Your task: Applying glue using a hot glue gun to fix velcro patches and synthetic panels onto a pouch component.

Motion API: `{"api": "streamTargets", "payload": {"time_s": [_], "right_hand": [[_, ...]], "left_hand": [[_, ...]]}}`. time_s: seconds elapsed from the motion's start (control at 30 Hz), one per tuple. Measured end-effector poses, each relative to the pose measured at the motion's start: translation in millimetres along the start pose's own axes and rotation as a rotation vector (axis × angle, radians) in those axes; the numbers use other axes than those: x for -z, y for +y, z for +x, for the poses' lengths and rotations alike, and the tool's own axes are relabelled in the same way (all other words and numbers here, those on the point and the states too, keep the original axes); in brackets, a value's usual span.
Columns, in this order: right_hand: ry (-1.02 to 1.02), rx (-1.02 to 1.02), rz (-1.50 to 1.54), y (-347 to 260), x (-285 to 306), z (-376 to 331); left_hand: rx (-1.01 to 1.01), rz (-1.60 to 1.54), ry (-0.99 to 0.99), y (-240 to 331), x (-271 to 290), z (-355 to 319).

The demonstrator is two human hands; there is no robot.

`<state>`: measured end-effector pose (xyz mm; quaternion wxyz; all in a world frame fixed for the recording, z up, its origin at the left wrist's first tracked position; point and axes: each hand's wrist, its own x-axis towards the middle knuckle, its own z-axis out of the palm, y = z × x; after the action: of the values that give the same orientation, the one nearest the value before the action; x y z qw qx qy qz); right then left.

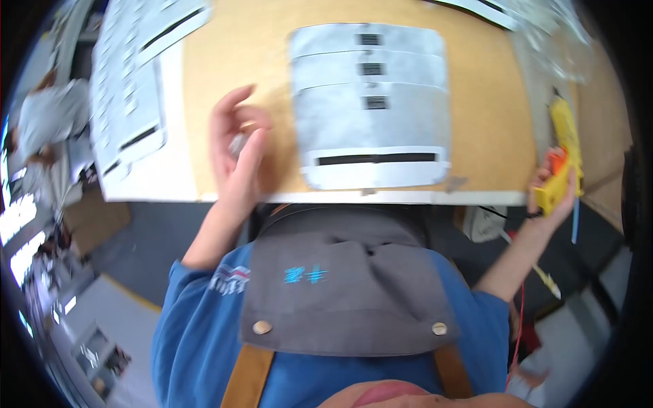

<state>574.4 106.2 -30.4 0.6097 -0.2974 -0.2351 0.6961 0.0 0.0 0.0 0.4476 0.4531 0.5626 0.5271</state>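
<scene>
Your right hand [554, 194] is wrapped around a yellow plastic glue gun with an orange trigger [563, 156], way out at about 3 o'clock, right off the edge of the tan wooden surface [245, 54]. The gun's nozzle end points up toward 12, and your fingers are closed round the grip.

Your left hand [238, 153] is at roughly 9 o'clock from the middle, fingers loosely curled with a small grey bit [238, 144] pinched in them. It's too blurry to tell what that bit is.

Between your hands, dead centre near the front edge, sits a stack of grey-silver flat pieces with rounded corners [371, 115], overlapping like shingles. Each one has a small dark rectangular label near its top, and the front one has a long thin black slot across the bottom.

Over at 10 o'clock there's another spread of the same grey pieces [129, 95] fanned along the left side, with more at 1 o'clock [476, 8].
</scene>
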Motion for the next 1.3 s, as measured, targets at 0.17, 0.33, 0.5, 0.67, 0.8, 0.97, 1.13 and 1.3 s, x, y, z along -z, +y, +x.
{"api": "streamTargets", "payload": {"time_s": [0.17, 0.33, 0.5, 0.67, 0.8, 0.97, 1.13, 1.3], "right_hand": [[0.076, 0.044, -0.064, 21, 7, 19], [0.322, -0.034, -0.292, 12, -65, -10], [0.687, -0.088, -1.088, 2, -49, -39], [0.555, 0.507, -1.344, 49, -125, -52], [-0.342, 0.642, -1.435, 144, -221, -49], [-0.718, 1.006, -1.405, 204, -261, -34], [-0.765, 1.021, -1.404, 204, -265, -34], [-0.567, 0.7, -1.183, 196, -262, -37]], "left_hand": [[0.229, -1.001, -0.144, 15, 2, 3], [0.372, -1.128, -0.081, 15, -15, -6], [0.488, -0.883, -0.069, 29, -17, 1], [0.483, -0.969, -0.169, 30, -27, 2], [0.53, -0.992, -0.183, 31, -42, 1], [0.526, -1.129, -0.254, 38, -57, 3], [0.539, -1.111, -0.309, 36, -62, 0], [0.56, -1.111, -0.272, 18, -49, 2]]}}
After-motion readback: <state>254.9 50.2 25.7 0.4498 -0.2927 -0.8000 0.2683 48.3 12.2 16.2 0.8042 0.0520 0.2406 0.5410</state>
